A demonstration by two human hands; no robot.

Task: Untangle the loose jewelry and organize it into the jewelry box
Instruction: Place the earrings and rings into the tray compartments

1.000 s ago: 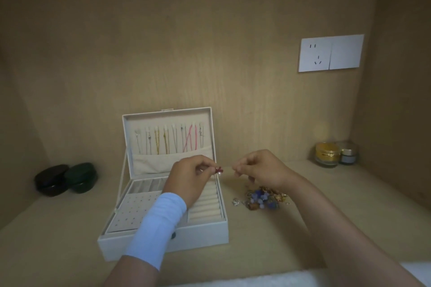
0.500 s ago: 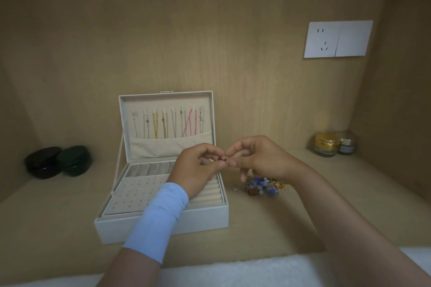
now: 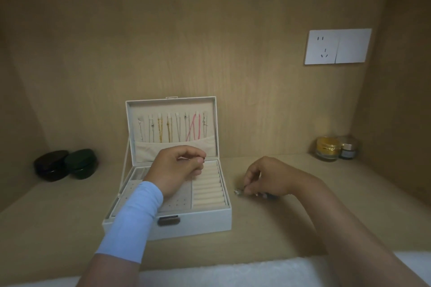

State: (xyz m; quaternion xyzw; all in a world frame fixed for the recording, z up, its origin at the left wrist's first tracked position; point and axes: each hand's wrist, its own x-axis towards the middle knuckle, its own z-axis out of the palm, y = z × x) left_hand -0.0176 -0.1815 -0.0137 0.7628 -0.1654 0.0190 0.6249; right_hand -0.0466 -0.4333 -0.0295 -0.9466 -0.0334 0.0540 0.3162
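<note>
There is only one view, from a camera on the person's head, facing forward and a little down into a beige wooden alcove. The open white jewelry box (image 3: 172, 223) stands close, near the centre, and the white wall socket plate (image 3: 337, 46) is at upper right on the back wall.

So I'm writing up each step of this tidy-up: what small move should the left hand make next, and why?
Probably lower the left hand and press the small dark piece in its fingertip grip into a slot of the ring rolls. The pinch hovers right over those rolls in the open jewelry box, while the right hand is already down at the loose pile by a clear stone piece.
</note>
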